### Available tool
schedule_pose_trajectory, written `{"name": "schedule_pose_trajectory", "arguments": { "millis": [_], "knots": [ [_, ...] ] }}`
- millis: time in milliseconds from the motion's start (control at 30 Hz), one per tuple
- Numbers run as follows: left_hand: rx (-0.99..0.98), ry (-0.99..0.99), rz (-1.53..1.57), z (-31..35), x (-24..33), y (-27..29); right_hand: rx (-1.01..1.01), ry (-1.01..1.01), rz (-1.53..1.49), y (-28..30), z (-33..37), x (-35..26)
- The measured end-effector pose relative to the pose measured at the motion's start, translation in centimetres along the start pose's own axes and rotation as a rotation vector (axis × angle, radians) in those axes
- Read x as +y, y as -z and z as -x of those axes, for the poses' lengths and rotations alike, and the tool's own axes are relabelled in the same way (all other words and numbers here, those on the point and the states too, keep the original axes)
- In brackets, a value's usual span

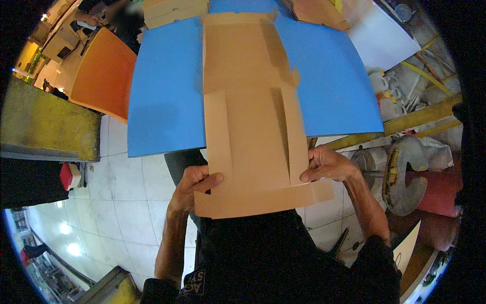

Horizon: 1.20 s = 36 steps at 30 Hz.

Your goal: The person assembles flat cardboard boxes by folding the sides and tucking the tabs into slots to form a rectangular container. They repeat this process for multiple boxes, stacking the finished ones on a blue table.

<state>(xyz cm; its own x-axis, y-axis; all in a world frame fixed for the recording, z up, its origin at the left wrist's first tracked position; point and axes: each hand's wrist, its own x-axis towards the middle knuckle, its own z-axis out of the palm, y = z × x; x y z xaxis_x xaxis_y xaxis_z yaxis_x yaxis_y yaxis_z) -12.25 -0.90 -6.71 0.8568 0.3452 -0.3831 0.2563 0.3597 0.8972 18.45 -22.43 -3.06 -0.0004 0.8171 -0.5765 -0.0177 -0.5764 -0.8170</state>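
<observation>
A long brown cardboard box blank [253, 137] lies partly unfolded over the blue table [167, 86], its near end reaching past the table edge toward my body. Its long side flaps stand partly raised, and a cross strip runs along the near end. My left hand [198, 181] pinches the near left corner, thumb on top of the board. On the opposite side my right hand [326, 163] grips the near right edge, with its thumb against the side flap. The fingers under the cardboard are hidden in both hands.
Stacked cardboard [176, 11] lies at the table's far left, and another cardboard piece [319, 12] at its far right. An orange chair [104, 73] stands left of the table. A person's hand [88, 19] shows at the far left. Metal weight plates [402, 175] are at the right.
</observation>
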Motion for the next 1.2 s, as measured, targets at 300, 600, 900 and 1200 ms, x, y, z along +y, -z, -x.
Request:
{"name": "schedule_pose_trajectory", "arguments": {
  "millis": [300, 600, 900, 1200],
  "knots": [
    [0.183, -0.097, -0.050, -0.6, -0.3, -1.7, 0.020, -0.038, 0.075, 1.3, -1.0, -1.1],
    [0.611, -0.262, -0.393, -2.3, 0.2, -2.6, 0.220, 0.004, -0.595, -0.2, 0.5, 1.8],
    [0.632, -0.307, -0.596, -2.5, 0.7, -3.9, 0.523, 0.063, -0.420, -6.2, 0.6, 3.4],
    [0.419, 0.010, -0.120, 0.3, 0.5, -4.5, 0.541, 0.106, -0.416, -6.7, 1.1, 2.5]
  ]
}}
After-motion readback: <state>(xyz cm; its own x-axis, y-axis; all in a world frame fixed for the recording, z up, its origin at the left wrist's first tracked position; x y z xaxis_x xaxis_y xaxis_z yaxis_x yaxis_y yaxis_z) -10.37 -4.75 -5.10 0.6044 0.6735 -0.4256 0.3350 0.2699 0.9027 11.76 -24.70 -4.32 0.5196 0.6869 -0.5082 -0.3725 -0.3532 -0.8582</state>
